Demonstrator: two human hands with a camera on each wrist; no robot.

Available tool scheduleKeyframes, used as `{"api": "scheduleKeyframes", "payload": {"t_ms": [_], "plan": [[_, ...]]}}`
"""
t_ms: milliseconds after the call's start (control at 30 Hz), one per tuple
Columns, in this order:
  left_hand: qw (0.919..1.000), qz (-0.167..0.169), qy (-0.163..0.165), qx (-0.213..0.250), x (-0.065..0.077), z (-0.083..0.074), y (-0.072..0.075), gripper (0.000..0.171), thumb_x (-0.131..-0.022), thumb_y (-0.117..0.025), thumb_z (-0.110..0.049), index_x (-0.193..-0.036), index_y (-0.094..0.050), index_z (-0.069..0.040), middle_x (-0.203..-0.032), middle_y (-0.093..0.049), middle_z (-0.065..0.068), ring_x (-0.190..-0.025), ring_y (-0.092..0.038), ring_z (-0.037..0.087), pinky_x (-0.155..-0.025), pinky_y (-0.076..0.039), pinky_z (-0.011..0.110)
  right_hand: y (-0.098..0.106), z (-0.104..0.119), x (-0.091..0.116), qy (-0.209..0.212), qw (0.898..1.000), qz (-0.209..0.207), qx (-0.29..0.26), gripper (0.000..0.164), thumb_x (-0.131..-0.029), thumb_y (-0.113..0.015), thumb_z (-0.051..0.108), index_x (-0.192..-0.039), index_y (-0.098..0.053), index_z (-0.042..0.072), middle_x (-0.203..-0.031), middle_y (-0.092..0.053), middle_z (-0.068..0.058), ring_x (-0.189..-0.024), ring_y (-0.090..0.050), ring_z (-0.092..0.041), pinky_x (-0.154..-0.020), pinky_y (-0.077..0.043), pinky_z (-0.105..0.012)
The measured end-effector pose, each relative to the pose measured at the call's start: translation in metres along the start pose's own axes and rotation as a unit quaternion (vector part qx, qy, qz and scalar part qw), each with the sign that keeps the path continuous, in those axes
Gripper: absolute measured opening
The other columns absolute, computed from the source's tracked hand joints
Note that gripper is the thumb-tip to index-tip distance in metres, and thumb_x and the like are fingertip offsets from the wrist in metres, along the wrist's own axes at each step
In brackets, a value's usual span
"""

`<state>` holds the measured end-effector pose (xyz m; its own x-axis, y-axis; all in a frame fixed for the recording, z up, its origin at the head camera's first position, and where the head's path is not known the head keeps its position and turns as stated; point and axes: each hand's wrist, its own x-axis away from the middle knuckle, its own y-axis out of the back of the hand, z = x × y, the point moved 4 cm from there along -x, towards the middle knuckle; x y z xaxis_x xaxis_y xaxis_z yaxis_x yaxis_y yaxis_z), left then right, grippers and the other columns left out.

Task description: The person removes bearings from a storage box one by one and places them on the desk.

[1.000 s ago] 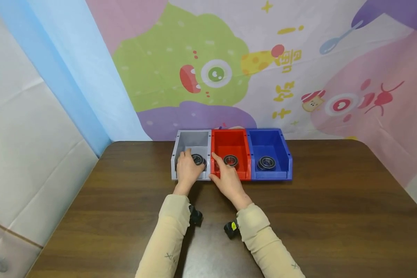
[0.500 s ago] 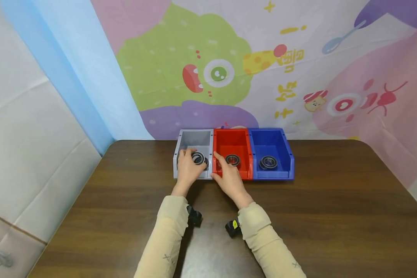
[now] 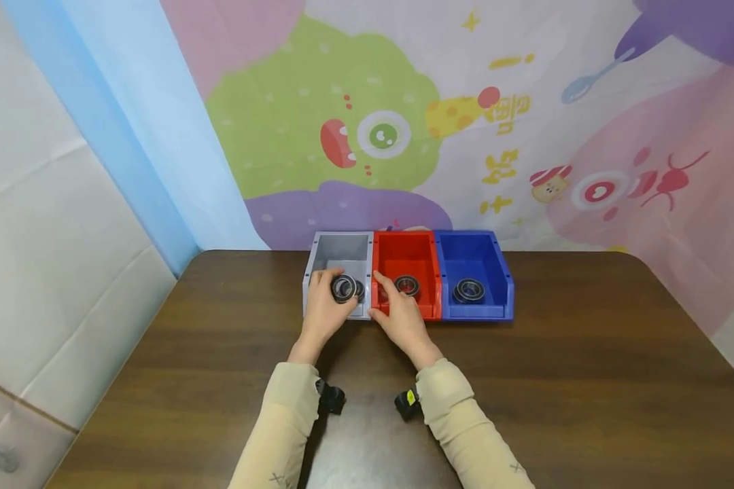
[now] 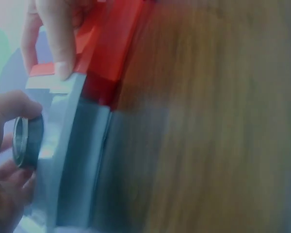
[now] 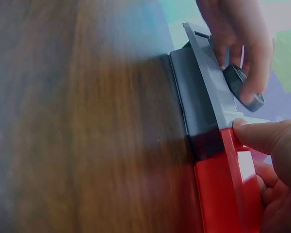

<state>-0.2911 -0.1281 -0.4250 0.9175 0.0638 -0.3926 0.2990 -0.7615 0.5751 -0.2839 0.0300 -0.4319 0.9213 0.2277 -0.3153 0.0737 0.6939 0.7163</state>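
Note:
My left hand pinches a ball bearing by its rim, thumb on one side and fingers on the other, over the front of the grey bin. The ring stands tilted in the left wrist view. Part of another bearing shows behind it in the grey bin. My right hand holds the front corner where the grey and red bins meet, thumb at the front edge and index finger on the shared rim. Inside the red bin lies a bearing, partly hidden by that hand.
A blue bin with bearings in it adjoins the red one on the right. All three bins stand in a row at the back of the wooden table, against a cartoon-printed cloth.
The bearing in my left hand has risen from the grey bin, tilted, and shifted toward me and slightly left. My right hand keeps its place on the bins.

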Motion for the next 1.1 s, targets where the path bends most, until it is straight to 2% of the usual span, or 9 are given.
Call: {"api": "scheduleKeyframes", "payload": {"t_ms": [200, 333, 433, 533, 633, 900, 1100], "plan": [[0.9981, 0.043, -0.029, -0.034, 0.006, -0.002, 0.018, 0.053, -0.067, -0.066, -0.009, -0.118, -0.054, -0.008, -0.116, -0.050, 0.011, -0.099, -0.054, 0.028, -0.084, -0.044, 0.041, -0.001, -0.002, 0.001, -0.003, 1.000, -0.001, 0.001, 0.071, -0.078, -0.072, 0.020, -0.139, -0.035, 0.021, -0.116, -0.061, -0.013, -0.093, -0.061, -0.030, -0.084, -0.048, -0.044], [0.9943, 0.068, -0.050, -0.064, 0.012, -0.009, 0.030, 0.055, -0.065, -0.067, -0.011, -0.119, -0.055, -0.008, -0.114, -0.052, 0.010, -0.100, -0.054, 0.028, -0.084, -0.044, 0.041, 0.000, -0.003, 0.000, -0.006, 1.000, -0.009, 0.002, 0.072, -0.077, -0.073, 0.020, -0.139, -0.036, 0.021, -0.114, -0.062, -0.012, -0.093, -0.061, -0.030, -0.084, -0.048, -0.043], [0.9865, 0.093, -0.064, -0.118, 0.020, -0.016, 0.038, 0.056, -0.064, -0.068, -0.014, -0.119, -0.056, -0.010, -0.110, -0.052, 0.009, -0.098, -0.053, 0.027, -0.079, -0.045, 0.042, 0.000, -0.002, -0.001, -0.007, 1.000, -0.008, -0.002, 0.072, -0.077, -0.073, 0.019, -0.139, -0.037, 0.021, -0.113, -0.063, -0.011, -0.094, -0.061, -0.028, -0.084, -0.048, -0.042], [0.9746, 0.117, -0.073, -0.176, 0.028, -0.023, 0.044, 0.053, -0.064, -0.068, -0.019, -0.116, -0.059, -0.013, -0.105, -0.051, 0.007, -0.092, -0.053, 0.025, -0.071, -0.046, 0.042, -0.001, -0.001, -0.002, -0.010, 1.000, -0.003, -0.008, 0.072, -0.077, -0.073, 0.019, -0.139, -0.037, 0.022, -0.113, -0.063, -0.011, -0.095, -0.061, -0.027, -0.083, -0.048, -0.041], [0.9669, 0.133, -0.074, -0.205, 0.032, -0.027, 0.047, 0.047, -0.064, -0.069, -0.022, -0.110, -0.061, -0.014, -0.100, -0.050, 0.005, -0.087, -0.054, 0.023, -0.067, -0.047, 0.040, -0.001, -0.001, -0.002, -0.014, 1.000, -0.002, -0.012, 0.072, -0.077, -0.073, 0.019, -0.139, -0.037, 0.022, -0.113, -0.063, -0.010, -0.096, -0.061, -0.026, -0.084, -0.048, -0.041], [0.9583, 0.174, -0.056, -0.220, 0.036, -0.024, 0.045, 0.042, -0.061, -0.073, -0.024, -0.098, -0.055, -0.013, -0.090, -0.045, 0.003, -0.073, -0.051, 0.019, -0.061, -0.045, 0.034, -0.001, -0.001, -0.001, -0.004, 1.000, -0.006, -0.009, 0.071, -0.076, -0.073, 0.018, -0.138, -0.037, 0.021, -0.112, -0.063, -0.010, -0.095, -0.061, -0.026, -0.083, -0.048, -0.040], [0.9518, 0.203, -0.038, -0.227, 0.038, -0.018, 0.040, 0.044, -0.061, -0.074, -0.024, -0.098, -0.053, -0.012, -0.090, -0.045, 0.003, -0.075, -0.050, 0.019, -0.062, -0.044, 0.035, 0.000, -0.001, -0.002, -0.003, 1.000, -0.004, -0.008, 0.071, -0.077, -0.073, 0.019, -0.139, -0.037, 0.021, -0.112, -0.063, -0.010, -0.095, -0.061, -0.026, -0.083, -0.047, -0.041]]}}
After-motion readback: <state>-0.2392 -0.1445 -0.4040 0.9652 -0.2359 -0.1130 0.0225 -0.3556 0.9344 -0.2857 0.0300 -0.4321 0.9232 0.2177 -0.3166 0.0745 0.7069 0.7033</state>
